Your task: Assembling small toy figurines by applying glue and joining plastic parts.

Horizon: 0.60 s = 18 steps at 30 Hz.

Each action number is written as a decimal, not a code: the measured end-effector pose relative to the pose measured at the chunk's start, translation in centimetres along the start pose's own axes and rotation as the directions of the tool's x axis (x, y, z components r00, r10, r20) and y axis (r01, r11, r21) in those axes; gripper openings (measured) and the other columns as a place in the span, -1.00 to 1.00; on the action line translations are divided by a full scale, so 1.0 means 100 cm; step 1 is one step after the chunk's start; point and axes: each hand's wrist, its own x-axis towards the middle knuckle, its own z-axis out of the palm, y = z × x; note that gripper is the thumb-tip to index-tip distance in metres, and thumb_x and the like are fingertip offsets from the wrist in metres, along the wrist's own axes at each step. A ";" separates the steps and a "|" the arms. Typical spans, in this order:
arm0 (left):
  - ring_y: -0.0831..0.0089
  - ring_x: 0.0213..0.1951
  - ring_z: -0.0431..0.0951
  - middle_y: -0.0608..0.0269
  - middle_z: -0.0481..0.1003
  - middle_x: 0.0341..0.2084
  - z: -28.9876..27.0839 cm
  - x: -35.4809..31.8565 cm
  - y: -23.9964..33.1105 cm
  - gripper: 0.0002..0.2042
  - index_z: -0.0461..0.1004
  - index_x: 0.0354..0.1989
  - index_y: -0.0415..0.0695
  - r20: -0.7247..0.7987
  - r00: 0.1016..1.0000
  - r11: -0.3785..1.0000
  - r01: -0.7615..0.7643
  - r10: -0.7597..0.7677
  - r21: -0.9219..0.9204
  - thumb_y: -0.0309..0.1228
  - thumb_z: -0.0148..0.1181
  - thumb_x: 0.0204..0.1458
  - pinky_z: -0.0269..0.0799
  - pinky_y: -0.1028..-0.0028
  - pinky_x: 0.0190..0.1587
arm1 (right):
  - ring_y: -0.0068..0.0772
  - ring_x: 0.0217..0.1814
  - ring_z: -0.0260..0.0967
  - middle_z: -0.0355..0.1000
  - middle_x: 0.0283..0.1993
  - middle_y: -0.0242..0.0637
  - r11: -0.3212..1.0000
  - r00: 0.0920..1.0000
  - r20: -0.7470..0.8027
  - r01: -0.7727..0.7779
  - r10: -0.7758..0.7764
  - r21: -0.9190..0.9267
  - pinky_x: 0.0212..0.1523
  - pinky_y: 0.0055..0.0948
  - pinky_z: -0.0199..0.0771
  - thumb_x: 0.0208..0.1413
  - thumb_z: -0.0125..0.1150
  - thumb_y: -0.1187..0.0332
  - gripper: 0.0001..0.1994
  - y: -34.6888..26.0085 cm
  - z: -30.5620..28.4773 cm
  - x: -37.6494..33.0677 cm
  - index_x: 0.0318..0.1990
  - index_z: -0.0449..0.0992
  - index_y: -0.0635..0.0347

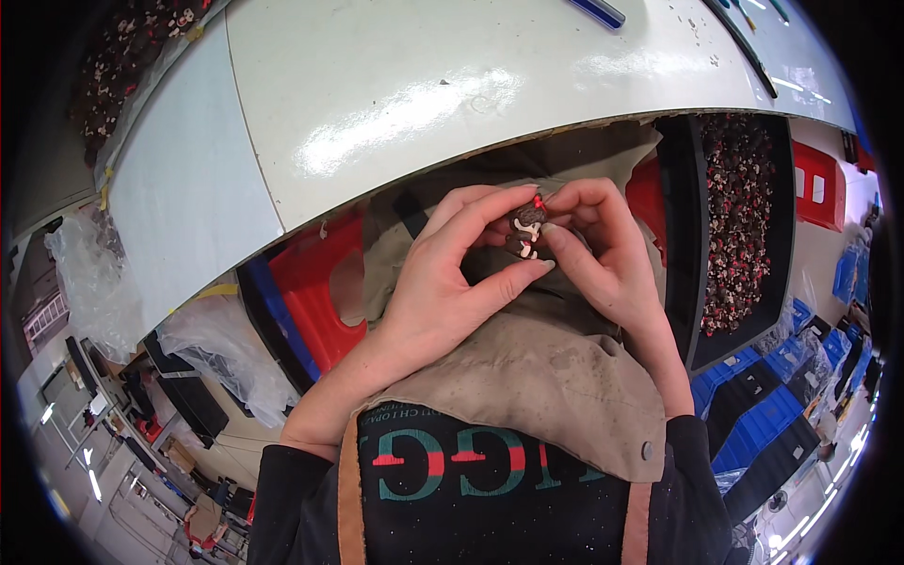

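Note:
Between my two hands is a small figurine (524, 232), dark brown with cream patches and a red piece on top. My left hand (457, 259) is closed around its left side, with the thumb at its lower end and the fingertips near its top. My right hand (603, 254) pinches the figurine from the right, its thumb tip resting on the front. The figurine is held just in front of the table's near edge, above my brown apron (508, 363). Curled fingers hide its back and part of its sides.
A white glossy table (395, 80) curves across the front. At right stands a black bin (698, 282) full of small brown, cream and red pieces; a similar heap (127, 80) lies at far left. Red stools (311, 287), clear plastic bags (221, 339) and blue crates (753, 433) surround me.

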 end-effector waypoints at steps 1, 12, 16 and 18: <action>0.48 -0.08 0.41 0.21 0.31 -0.03 0.000 0.000 0.001 -0.51 0.34 0.11 -0.14 0.000 1.000 1.000 0.020 -0.020 -0.010 -0.54 0.28 -0.06 0.39 0.52 -0.01 | -0.55 -0.16 0.40 0.43 -0.20 -0.30 1.000 1.000 0.000 0.000 0.000 0.001 -0.11 -0.54 0.40 0.08 0.10 0.58 -0.75 0.000 0.000 0.000 -0.08 0.29 0.29; 0.48 -0.05 0.42 0.23 0.28 -0.03 0.000 -0.004 0.000 -0.50 0.35 0.11 -0.09 -0.017 0.999 0.999 0.046 -0.046 0.000 -0.50 0.30 -0.07 0.39 0.51 -0.02 | -0.58 -0.09 0.33 0.33 -0.14 -0.33 0.991 0.998 0.065 0.021 -0.013 -0.132 -0.04 -0.58 0.33 0.11 0.05 0.63 -0.78 -0.001 -0.003 -0.002 -0.08 0.29 0.31; 0.50 -0.03 0.40 0.24 0.22 -0.03 -0.001 -0.004 0.001 -0.50 0.32 0.09 -0.20 0.011 1.000 1.000 0.015 -0.015 0.019 -0.66 0.27 -0.10 0.42 0.54 -0.05 | -0.59 -0.09 0.32 0.33 -0.14 -0.34 0.993 0.998 0.063 0.016 -0.009 -0.117 -0.04 -0.58 0.33 0.12 0.05 0.62 -0.78 0.000 -0.002 -0.003 -0.08 0.29 0.31; 0.51 -0.03 0.40 0.25 0.22 -0.03 0.000 -0.004 0.001 -0.51 0.33 0.06 -0.21 -0.002 1.000 0.999 0.028 -0.028 -0.027 -0.67 0.27 -0.11 0.42 0.54 -0.05 | -0.60 -0.09 0.32 0.34 -0.14 -0.34 0.991 0.998 0.057 0.017 -0.010 -0.136 -0.05 -0.59 0.34 0.12 0.04 0.62 -0.79 0.000 -0.003 -0.004 -0.08 0.29 0.30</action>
